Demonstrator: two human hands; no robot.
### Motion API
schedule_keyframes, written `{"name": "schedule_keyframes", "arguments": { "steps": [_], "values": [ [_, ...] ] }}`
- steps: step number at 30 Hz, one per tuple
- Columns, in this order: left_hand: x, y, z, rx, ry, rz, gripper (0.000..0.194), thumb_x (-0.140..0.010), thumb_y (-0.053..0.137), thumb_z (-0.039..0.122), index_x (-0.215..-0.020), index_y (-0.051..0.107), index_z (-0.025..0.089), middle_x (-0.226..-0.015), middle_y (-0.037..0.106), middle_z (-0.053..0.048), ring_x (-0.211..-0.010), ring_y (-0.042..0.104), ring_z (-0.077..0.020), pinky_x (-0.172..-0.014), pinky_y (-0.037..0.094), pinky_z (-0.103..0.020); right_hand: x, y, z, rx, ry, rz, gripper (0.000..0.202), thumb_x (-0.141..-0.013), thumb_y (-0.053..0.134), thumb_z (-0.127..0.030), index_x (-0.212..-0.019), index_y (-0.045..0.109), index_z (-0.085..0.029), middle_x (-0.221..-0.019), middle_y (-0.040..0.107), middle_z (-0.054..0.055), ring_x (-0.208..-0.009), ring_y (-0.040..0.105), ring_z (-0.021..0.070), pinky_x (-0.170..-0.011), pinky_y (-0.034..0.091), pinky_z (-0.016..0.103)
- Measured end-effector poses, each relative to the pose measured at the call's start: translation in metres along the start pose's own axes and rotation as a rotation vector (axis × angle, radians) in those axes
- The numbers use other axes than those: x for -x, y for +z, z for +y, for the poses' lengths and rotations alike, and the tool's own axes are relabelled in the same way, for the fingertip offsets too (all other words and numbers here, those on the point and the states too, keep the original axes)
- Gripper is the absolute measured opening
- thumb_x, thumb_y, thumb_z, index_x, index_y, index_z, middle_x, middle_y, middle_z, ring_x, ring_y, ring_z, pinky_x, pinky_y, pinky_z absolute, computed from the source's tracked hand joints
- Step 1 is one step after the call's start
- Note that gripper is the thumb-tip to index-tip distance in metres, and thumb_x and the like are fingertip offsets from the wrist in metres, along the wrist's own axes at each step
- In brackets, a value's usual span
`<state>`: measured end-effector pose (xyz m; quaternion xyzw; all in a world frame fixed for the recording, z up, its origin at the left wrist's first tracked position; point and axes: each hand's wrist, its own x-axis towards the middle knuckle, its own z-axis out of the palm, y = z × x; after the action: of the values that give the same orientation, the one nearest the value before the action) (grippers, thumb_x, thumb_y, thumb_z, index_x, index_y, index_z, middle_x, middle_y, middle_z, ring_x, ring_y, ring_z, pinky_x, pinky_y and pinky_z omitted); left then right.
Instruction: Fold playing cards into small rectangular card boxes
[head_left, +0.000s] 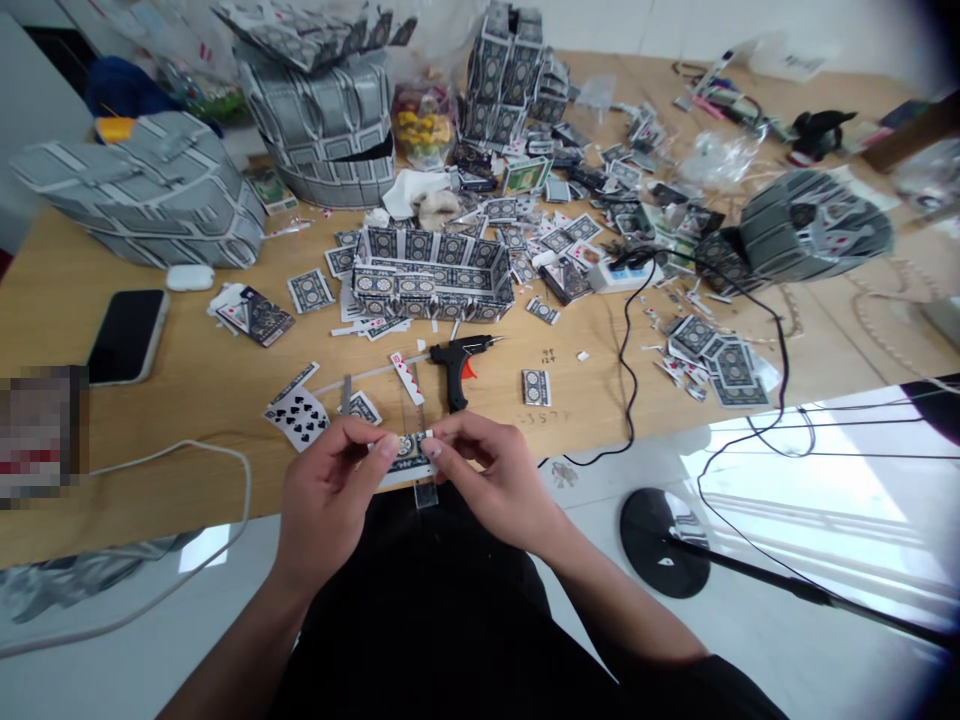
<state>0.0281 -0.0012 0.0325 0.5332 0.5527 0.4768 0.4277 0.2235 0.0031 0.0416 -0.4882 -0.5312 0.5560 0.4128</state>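
Note:
Between my two hands, at the table's front edge, is a playing card [409, 452] with its patterned back up. My left hand [330, 490] pinches its left end between thumb and fingers. The right end is pinched by my right hand [491, 475]. Just beyond lies a black glue gun [453, 368] with an orange trigger, its nozzle pointing right. A narrow red-and-white card strip [406, 378] and a ten of spades [301, 418] rest left of it. Farther back stands an open rectangular box [433, 305] built from cards.
Large card-built shapes [322, 120] stand at the back. Loose cards and scraps [570, 235] litter the middle. A black cable [631, 375] runs from a white power strip [621, 276] over the front edge. A phone [129, 335] lies at left, beside a white earbud case [190, 278].

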Motion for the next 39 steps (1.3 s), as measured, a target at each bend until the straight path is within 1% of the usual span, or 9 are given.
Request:
{"name": "schedule_keyframes", "arguments": {
  "steps": [4, 7, 10, 12, 15, 23, 29, 33, 39],
  "values": [
    [0.0, -0.004, 0.0, 0.019, -0.095, -0.071, 0.021, -0.097, 0.079, 0.038, -0.088, 0.074, 0.02, -0.079, 0.068, 0.001, -0.07, 0.06, -0.0132, -0.062, 0.05, -0.022, 0.0, 0.001, 0.004, -0.059, 0.047, -0.004, 0.032, -0.105, 0.07, -0.05, -0.096, 0.074, -0.02, -0.076, 0.07, 0.0, -0.062, 0.07, 0.014, -0.06, 0.058, 0.026],
    [0.001, -0.007, -0.002, 0.046, -0.116, -0.025, 0.021, -0.097, 0.081, 0.039, -0.09, 0.074, 0.021, -0.078, 0.068, 0.001, -0.067, 0.06, -0.0127, -0.06, 0.05, -0.022, 0.002, 0.001, 0.003, -0.074, 0.047, -0.002, 0.035, -0.106, 0.069, -0.053, -0.096, 0.075, -0.02, -0.077, 0.073, 0.001, -0.066, 0.073, 0.0151, -0.064, 0.06, 0.027],
    [0.004, -0.008, -0.008, 0.096, -0.1, 0.04, 0.021, -0.098, 0.081, 0.04, -0.091, 0.074, 0.021, -0.081, 0.068, 0.001, -0.067, 0.059, -0.0119, -0.06, 0.049, -0.021, 0.003, 0.004, 0.003, -0.115, 0.051, -0.036, 0.032, -0.094, 0.087, -0.049, -0.103, 0.078, -0.019, -0.087, 0.08, 0.004, -0.076, 0.076, 0.0168, -0.072, 0.062, 0.029],
    [0.006, -0.008, -0.011, 0.136, -0.108, 0.033, 0.021, -0.1, 0.08, 0.04, -0.093, 0.074, 0.021, -0.084, 0.069, 0.0, -0.071, 0.06, -0.0126, -0.062, 0.051, -0.022, 0.002, 0.007, 0.004, -0.152, 0.069, -0.036, 0.033, -0.088, 0.093, -0.048, -0.1, 0.079, -0.019, -0.088, 0.082, 0.004, -0.076, 0.076, 0.0169, -0.072, 0.063, 0.029],
    [0.01, -0.008, -0.013, 0.167, -0.143, -0.023, 0.021, -0.101, 0.078, 0.041, -0.096, 0.072, 0.022, -0.084, 0.069, 0.001, -0.073, 0.062, -0.0141, -0.065, 0.052, -0.024, 0.001, 0.009, 0.006, -0.218, 0.1, 0.017, 0.033, -0.091, 0.089, -0.051, -0.099, 0.08, -0.019, -0.085, 0.081, 0.004, -0.072, 0.075, 0.0167, -0.071, 0.064, 0.03],
    [0.008, -0.014, -0.008, -0.023, -0.074, -0.183, 0.027, -0.104, 0.071, 0.042, -0.087, 0.07, 0.021, -0.073, 0.064, 0.001, -0.062, 0.057, -0.0145, -0.059, 0.045, -0.026, 0.001, 0.005, 0.005, -0.062, 0.012, 0.04, 0.024, -0.098, 0.083, -0.042, -0.095, 0.08, -0.018, -0.076, 0.075, 0.001, -0.067, 0.07, 0.0141, -0.064, 0.055, 0.026],
    [0.008, -0.014, -0.008, -0.092, 0.01, -0.172, 0.024, -0.104, 0.07, 0.034, -0.083, 0.069, 0.022, -0.07, 0.064, 0.002, -0.061, 0.058, -0.0138, -0.061, 0.047, -0.026, 0.001, 0.003, 0.004, -0.057, 0.045, 0.031, 0.024, -0.1, 0.08, -0.042, -0.096, 0.079, -0.018, -0.075, 0.075, 0.002, -0.066, 0.073, 0.0163, -0.062, 0.055, 0.027],
    [0.013, -0.012, -0.015, -0.174, 0.052, -0.165, 0.035, -0.106, 0.069, 0.035, -0.074, 0.06, 0.022, -0.062, 0.056, 0.005, -0.055, 0.052, -0.0122, -0.057, 0.042, -0.026, 0.0, 0.002, 0.007, -0.023, 0.04, 0.048, 0.024, -0.101, 0.076, -0.041, -0.094, 0.078, -0.018, -0.074, 0.073, 0.002, -0.064, 0.07, 0.0159, -0.061, 0.054, 0.028],
    [0.018, -0.015, -0.03, -0.232, 0.024, -0.177, 0.044, -0.107, 0.066, 0.039, -0.069, 0.051, 0.022, -0.058, 0.048, 0.006, -0.053, 0.045, -0.0111, -0.054, 0.036, -0.026, 0.003, 0.002, 0.011, -0.07, 0.085, 0.026, 0.025, -0.099, 0.078, -0.042, -0.094, 0.077, -0.018, -0.077, 0.074, 0.002, -0.066, 0.072, 0.0157, -0.063, 0.057, 0.027]
  ]
}}
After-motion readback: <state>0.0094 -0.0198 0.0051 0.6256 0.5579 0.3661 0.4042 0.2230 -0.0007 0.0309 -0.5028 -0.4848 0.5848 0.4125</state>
